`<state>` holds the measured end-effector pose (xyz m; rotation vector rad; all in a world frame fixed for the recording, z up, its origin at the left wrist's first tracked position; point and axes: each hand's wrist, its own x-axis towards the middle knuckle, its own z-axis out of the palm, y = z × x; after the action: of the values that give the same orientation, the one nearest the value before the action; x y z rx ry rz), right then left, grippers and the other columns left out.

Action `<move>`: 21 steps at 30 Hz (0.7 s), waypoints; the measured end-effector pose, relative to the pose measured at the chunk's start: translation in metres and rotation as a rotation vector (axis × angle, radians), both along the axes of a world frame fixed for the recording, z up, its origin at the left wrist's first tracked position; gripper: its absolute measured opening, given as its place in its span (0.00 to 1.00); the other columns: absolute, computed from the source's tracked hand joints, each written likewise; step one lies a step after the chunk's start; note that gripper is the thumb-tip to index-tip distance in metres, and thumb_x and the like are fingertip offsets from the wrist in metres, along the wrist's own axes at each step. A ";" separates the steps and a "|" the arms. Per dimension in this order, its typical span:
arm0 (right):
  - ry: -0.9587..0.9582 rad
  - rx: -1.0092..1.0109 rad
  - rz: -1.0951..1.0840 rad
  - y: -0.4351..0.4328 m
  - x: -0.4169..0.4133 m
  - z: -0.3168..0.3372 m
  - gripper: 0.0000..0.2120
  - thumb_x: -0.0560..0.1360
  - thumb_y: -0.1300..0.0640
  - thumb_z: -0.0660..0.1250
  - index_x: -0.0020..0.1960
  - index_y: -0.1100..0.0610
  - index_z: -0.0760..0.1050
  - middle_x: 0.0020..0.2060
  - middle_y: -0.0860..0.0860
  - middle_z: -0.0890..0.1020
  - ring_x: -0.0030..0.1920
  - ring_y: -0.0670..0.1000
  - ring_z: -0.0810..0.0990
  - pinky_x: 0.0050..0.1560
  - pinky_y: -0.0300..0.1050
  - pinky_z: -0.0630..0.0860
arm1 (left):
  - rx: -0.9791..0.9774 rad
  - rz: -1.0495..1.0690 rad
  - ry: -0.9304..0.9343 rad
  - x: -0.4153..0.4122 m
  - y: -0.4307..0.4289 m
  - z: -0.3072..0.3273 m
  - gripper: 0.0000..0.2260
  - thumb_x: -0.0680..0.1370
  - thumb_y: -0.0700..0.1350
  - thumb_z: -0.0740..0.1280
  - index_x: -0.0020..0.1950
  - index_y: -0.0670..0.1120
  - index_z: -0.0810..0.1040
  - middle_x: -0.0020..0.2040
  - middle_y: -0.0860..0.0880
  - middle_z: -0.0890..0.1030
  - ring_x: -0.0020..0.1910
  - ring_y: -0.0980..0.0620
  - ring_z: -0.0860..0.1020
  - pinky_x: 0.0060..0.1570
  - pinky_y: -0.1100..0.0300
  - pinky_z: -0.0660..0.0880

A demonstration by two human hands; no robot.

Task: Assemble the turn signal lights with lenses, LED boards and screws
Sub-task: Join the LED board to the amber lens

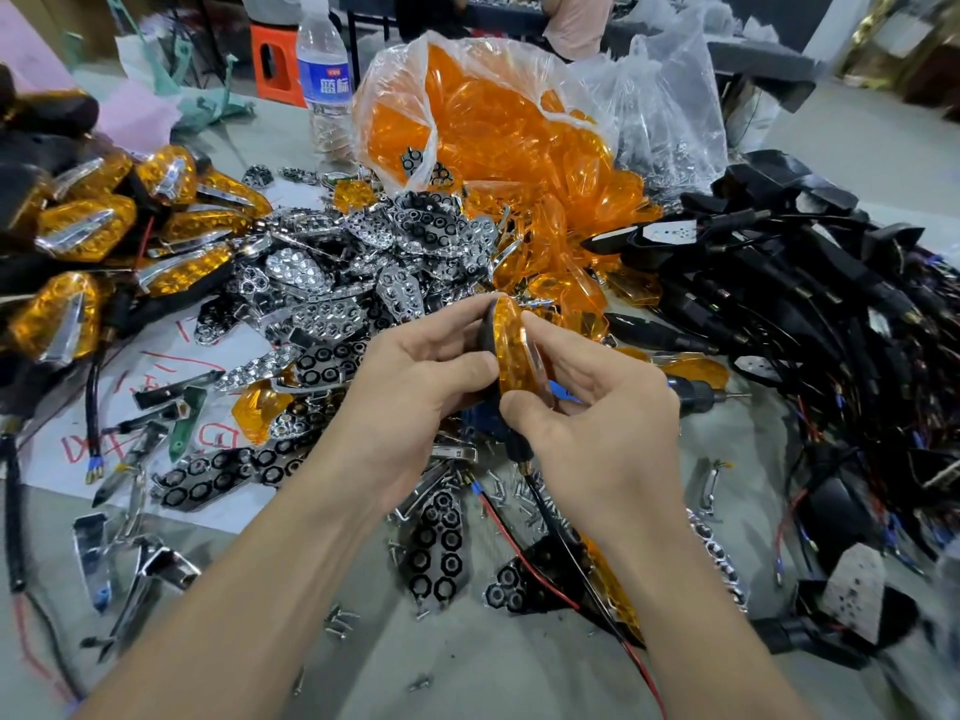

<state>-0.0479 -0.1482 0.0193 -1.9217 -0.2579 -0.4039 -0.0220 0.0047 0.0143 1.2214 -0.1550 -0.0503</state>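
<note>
Your left hand [410, 392] grip pinches black housing [487, 332] | right hand [602, 423] grip pinches orange lens [511, 350] against housing's right side | long axis upright, mid-frame

Finished lights [83, 231] lie left, housings [779, 283] right — lens bag [395, 85] behind, probably reflectors [311, 272] between

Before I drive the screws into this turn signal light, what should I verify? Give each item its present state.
1. Grip, left hand on black housing, right hand on orange lens: ok.
2. Lens fully seated on housing: cannot tell.
3. LED board inside: cannot tell, hidden.
4. Supply of loose screws on the table: ok.
5. Tool, electric screwdriver in hand: not ok, it lies on the table.
</note>
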 end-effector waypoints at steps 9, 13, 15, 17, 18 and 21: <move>0.054 0.215 0.097 -0.001 0.001 0.003 0.33 0.66 0.74 0.73 0.55 0.37 0.83 0.50 0.34 0.86 0.56 0.39 0.85 0.53 0.32 0.79 | -0.084 0.087 0.041 -0.001 0.002 0.005 0.18 0.65 0.41 0.75 0.55 0.45 0.86 0.47 0.47 0.88 0.45 0.49 0.86 0.42 0.58 0.82; 0.046 0.272 0.118 -0.001 0.001 0.003 0.32 0.67 0.76 0.73 0.56 0.40 0.83 0.50 0.37 0.87 0.55 0.41 0.86 0.53 0.33 0.80 | -0.099 0.078 0.054 -0.001 0.002 0.006 0.18 0.66 0.40 0.75 0.56 0.45 0.86 0.47 0.48 0.88 0.45 0.50 0.86 0.41 0.60 0.82; 0.051 0.299 0.119 -0.001 0.001 0.002 0.32 0.67 0.77 0.73 0.57 0.43 0.83 0.49 0.38 0.88 0.54 0.41 0.86 0.53 0.33 0.80 | -0.113 0.081 0.061 -0.001 0.002 0.006 0.18 0.66 0.40 0.74 0.56 0.45 0.85 0.47 0.48 0.88 0.44 0.51 0.86 0.40 0.60 0.81; 0.069 0.305 0.112 0.000 0.001 0.002 0.31 0.68 0.77 0.73 0.59 0.45 0.83 0.50 0.38 0.88 0.55 0.41 0.86 0.54 0.34 0.80 | -0.118 0.085 0.069 -0.001 0.003 0.006 0.18 0.67 0.40 0.74 0.57 0.44 0.85 0.47 0.48 0.88 0.45 0.51 0.86 0.40 0.61 0.81; 0.076 0.303 0.106 0.000 0.002 0.002 0.31 0.68 0.77 0.74 0.59 0.45 0.83 0.50 0.38 0.87 0.55 0.41 0.86 0.55 0.35 0.81 | -0.117 0.087 0.073 -0.001 0.002 0.006 0.18 0.67 0.40 0.74 0.57 0.44 0.85 0.47 0.48 0.88 0.45 0.51 0.86 0.40 0.61 0.81; 0.088 0.316 0.101 0.000 0.002 0.001 0.32 0.67 0.77 0.73 0.58 0.45 0.83 0.51 0.39 0.88 0.56 0.42 0.86 0.58 0.40 0.82 | -0.118 0.093 0.078 0.000 0.002 0.005 0.18 0.66 0.41 0.75 0.56 0.45 0.86 0.47 0.48 0.89 0.45 0.51 0.87 0.41 0.60 0.82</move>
<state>-0.0454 -0.1477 0.0203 -1.6043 -0.2180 -0.2744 -0.0224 0.0070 0.0194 1.1059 -0.0322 -0.0082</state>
